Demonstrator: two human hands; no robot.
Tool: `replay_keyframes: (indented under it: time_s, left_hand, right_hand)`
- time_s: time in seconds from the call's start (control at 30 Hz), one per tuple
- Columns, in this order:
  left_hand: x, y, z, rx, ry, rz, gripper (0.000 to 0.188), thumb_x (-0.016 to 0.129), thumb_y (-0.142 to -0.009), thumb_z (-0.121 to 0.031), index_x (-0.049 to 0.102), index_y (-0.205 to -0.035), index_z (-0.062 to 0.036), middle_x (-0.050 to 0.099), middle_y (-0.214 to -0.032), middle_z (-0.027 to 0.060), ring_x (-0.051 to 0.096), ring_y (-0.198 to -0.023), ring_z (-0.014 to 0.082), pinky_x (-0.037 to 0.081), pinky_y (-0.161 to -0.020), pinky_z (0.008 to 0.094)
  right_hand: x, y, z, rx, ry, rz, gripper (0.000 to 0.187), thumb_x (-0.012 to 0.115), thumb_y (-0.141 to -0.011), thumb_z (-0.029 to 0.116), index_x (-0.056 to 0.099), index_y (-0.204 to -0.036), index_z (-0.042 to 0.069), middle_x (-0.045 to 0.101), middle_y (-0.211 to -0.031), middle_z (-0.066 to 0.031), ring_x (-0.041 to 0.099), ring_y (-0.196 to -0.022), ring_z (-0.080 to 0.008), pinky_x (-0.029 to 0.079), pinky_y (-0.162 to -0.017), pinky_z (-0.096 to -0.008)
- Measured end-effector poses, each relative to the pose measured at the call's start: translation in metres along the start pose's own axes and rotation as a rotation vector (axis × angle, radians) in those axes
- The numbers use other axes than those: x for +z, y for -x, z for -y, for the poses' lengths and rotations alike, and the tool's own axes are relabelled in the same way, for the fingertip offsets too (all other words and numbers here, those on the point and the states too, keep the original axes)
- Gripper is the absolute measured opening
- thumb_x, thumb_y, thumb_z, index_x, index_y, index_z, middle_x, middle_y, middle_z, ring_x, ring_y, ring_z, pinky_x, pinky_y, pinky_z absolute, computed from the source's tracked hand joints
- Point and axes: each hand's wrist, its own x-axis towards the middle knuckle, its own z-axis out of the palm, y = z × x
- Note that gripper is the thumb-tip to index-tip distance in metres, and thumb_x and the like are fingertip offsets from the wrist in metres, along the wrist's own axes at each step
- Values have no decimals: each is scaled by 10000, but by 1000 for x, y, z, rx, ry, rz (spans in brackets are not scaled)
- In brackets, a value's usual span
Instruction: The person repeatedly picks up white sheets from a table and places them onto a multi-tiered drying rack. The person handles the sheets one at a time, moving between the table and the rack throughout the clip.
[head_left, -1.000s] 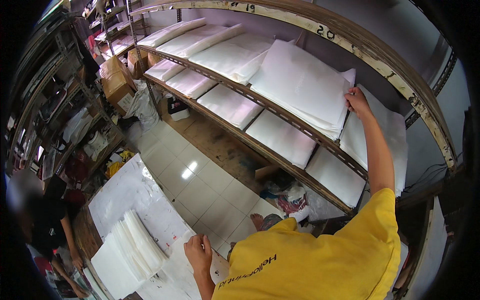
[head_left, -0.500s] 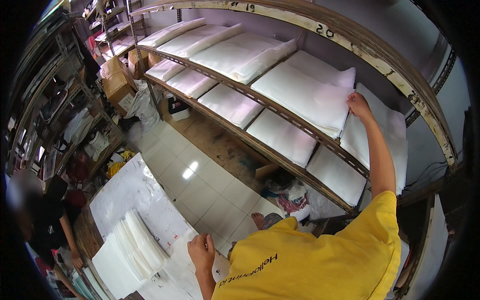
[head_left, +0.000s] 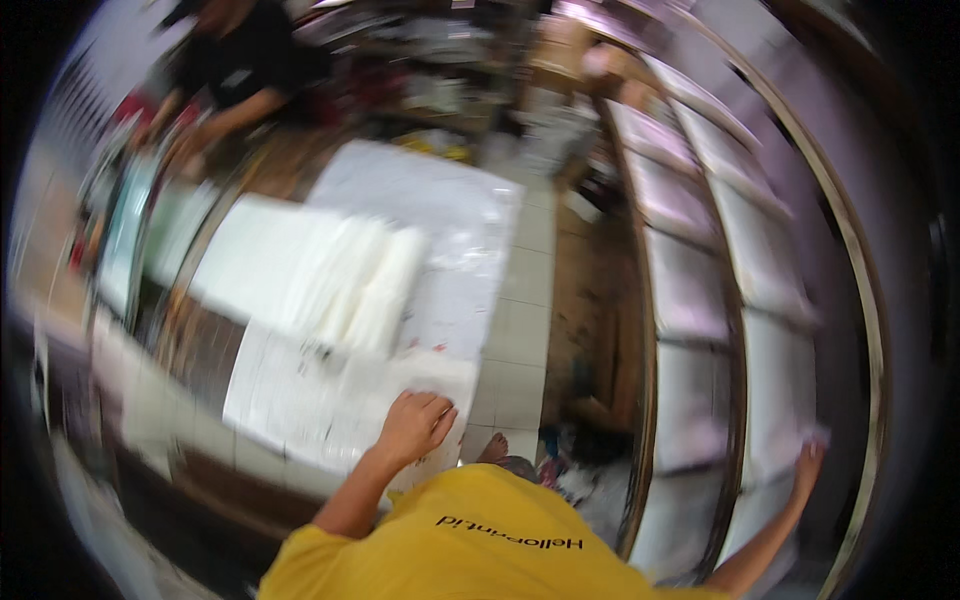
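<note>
My right hand (head_left: 812,460) reaches out to the rack at the right and pinches the edge of a white sheet stack (head_left: 779,395) on the upper shelf. Motion blur softens its fingers. My left hand (head_left: 418,425), fingers curled in, is over the near right part of the white-topped table (head_left: 462,285); I see nothing in it, though its palm is turned away. Left of that hand, a fanned pile of white sheets (head_left: 300,265) lies across the table.
The shelf rack (head_left: 742,370) carries several white stacks on two levels. A tiled floor strip (head_left: 522,290) runs between table and rack, with plastic bags (head_left: 575,475) near my foot. At the far left a person (head_left: 250,60) in black works beside glass-like panels (head_left: 130,235). Cartons (head_left: 558,50) stand behind.
My view has swung left and down toward the table, so the rack now appears at the right. My right hand stays at the sheets' edge; my left stays curled by the table.
</note>
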Motion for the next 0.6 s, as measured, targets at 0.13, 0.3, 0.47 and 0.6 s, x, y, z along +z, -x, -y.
replay_keyframes:
  time_s: [0.13,0.3,0.47,0.6]
  left_hand:
    - [-21,24,14,-90,5,-160,59,669,-872,-129,642,-894,-82,623,-767,69,607,-745,276,442,-694,407]
    - [-48,60,41,-325,-100,-467,114,692,-841,-115,642,-931,-65,613,-806,87,599,-768,292,449,-711,410]
    - [-83,103,92,-611,-391,-629,277,706,-823,-155,637,-1064,-35,603,-1074,162,565,-1025,350,443,-881,455]
    - [-81,133,125,-726,-543,-681,377,693,-830,-184,619,-1161,-20,549,-1278,198,473,-1242,378,351,-1063,507]
  right_hand:
    - [38,-11,95,-347,-146,143,361,554,-1006,244,550,-1294,25,548,-835,-18,511,-700,-118,421,-617,-251]
    - [139,47,283,-541,-255,415,343,541,-998,194,542,-1317,68,462,-710,35,403,-559,-58,320,-493,-232]
    - [251,127,366,-592,-339,789,263,556,-994,159,589,-1245,90,528,-744,20,473,-602,-61,396,-524,-241]
    - [347,227,367,-466,-467,1005,202,609,-991,221,611,-1166,119,558,-742,30,498,-575,-75,415,-499,-231]
